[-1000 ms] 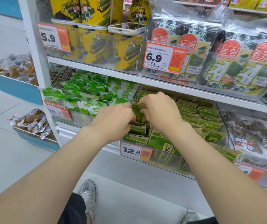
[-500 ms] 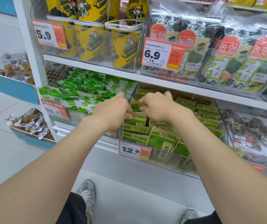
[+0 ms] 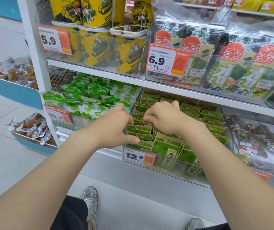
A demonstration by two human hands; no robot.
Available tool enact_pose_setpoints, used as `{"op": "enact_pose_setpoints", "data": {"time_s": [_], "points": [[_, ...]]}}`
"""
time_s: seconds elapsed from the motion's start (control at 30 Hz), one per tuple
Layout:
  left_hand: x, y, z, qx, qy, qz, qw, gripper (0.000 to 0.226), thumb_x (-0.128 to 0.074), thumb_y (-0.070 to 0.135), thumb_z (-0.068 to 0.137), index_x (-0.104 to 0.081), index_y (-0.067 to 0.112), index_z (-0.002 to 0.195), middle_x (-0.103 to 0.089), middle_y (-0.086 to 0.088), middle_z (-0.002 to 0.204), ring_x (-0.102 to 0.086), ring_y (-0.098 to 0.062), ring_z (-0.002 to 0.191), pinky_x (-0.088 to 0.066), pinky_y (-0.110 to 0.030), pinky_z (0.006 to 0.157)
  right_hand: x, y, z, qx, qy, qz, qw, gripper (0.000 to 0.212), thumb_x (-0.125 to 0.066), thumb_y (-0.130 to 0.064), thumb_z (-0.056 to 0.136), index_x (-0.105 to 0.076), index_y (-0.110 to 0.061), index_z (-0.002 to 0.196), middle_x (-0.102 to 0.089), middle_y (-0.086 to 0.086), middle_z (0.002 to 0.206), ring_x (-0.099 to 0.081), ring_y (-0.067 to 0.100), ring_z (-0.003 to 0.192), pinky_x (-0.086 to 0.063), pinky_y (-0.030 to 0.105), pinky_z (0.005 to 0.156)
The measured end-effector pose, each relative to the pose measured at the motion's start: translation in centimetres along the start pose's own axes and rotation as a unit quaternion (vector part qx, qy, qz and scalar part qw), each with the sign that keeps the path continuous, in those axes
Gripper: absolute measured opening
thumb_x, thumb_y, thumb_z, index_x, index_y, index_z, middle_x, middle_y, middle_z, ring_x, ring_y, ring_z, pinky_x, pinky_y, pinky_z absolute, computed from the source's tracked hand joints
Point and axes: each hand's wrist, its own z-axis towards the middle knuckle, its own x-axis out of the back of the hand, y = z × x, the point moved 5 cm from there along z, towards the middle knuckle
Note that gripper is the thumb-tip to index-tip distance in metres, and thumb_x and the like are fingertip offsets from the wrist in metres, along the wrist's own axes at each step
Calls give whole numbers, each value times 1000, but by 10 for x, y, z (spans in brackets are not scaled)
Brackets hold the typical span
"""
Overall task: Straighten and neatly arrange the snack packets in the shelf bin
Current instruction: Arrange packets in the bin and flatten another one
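The packets (image 3: 165, 146) stand in rows inside the clear bin (image 3: 174, 171) on the lower shelf (image 3: 149, 183). The left hand (image 3: 114, 125) grips packet tops in the left row with curled fingers. The right hand (image 3: 164, 118) pinches packet tops just beside it.

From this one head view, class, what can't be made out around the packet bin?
Head view only:
Left hand fingertips: tucked among packets.
Right hand fingertips: curled under its knuckles.
Bin rear rows: shelf above covers them.
12.8 tag small print: too small.
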Motion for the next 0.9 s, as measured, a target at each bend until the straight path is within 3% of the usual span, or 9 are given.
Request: {"op": "enact_pose_setpoints", "data": {"time_s": [0.1, 0.17, 0.27, 0.33, 0.47, 0.57, 0.63, 0.77, 0.9], "points": [[1, 4, 3, -47, 55, 28, 997, 92, -81, 71, 71, -42, 31, 144, -41, 9, 135, -38, -19, 125, -40, -43, 103, 0, 3, -3, -23, 33, 18, 999, 25, -51, -31, 110, -75, -36, 106, -74, -10, 90, -59, 24, 104, -28, 48, 101], [-4, 9, 6, -54, 30, 63, 996, 99, -78, 73, 72, -34, 32, 152, -39, 13, 148, -30, -19, 137, -31, -43, 102, 1, 2, -4, -32, 92, 43, 994, 19, -60, -25, 104, -77, -33, 106, -73, -11, 92, -62, 24, 102, -37, 50, 108], [-12, 11, 11, -43, -10, 100, 994, 86, -77, 70, 76, -43, 30, 144, -53, 8, 143, -28, -19, 144, -27, -47, 100, 3, 7, 2, -49, 159, 96, 981, 18, -71, -14, 95, -80, -28, 99, -74, -4, 93, -69, 24, 95, -57, 46, 95], [-15, 10, 13, -37, -14, 105, 994, 76, -76, 67, 78, -48, 30, 138, -59, 6, 132, -35, -18, 139, -29, -47, 97, 0, 4, 8, -58, 126, 69, 988, 17, -75, -13, 91, -79, -27, 99, -74, 3, 97, -71, 27, 93, -61, 44, 88], [-20, 11, 16, -38, -11, 134, 990, 68, -72, 66, 82, -54, 29, 136, -57, 6, 127, -38, -23, 128, -27, -46, 89, -2, -4, 18, -66, 95, -38, 993, 21, -76, -9, 89, -75, -20, 108, -70, 10, 106, -69, 36, 100, -55, 40, 84], [-24, 13, 14, -35, -12, 133, 990, 71, -69, 67, 84, -53, 28, 141, -52, 5, 130, -37, -23, 126, -31, -48, 95, 4, -10, 22, -77, 105, -90, 987, 24, -73, -7, 92, -71, -18, 113, -68, 10, 112, -67, 37, 103, -47, 42, 90], [-23, 13, 13, -31, -11, 122, 992, 71, -68, 68, 85, -52, 28, 142, -52, 6, 132, -37, -23, 128, -32, -48, 98, 6, -10, 23, -88, 119, -100, 984, 24, -71, -7, 93, -71, -19, 113, -66, 8, 108, -67, 37, 102, -45, 42, 87], [-20, 13, 12, -29, -16, 109, 993, 73, -67, 69, 85, -51, 29, 144, -52, 7, 136, -37, -25, 129, -33, -49, 101, 11, -13, 16, -71, 174, -95, 977, 17, -60, -10, 97, -60, -12, 114, -50, 5, 88, -64, 37, 87, -37, 38, 68], [-17, 15, 10, -25, -31, 94, 995, 69, -67, 66, 84, -53, 30, 141, -53, 6, 132, -37, -26, 127, -31, -49, 98, 16, -19, -4, 7, 246, -104, 964, 15, -59, -11, 98, -52, -10, 111, -48, 5, 72, -44, 32, 59, -25, 33, 51]]}}
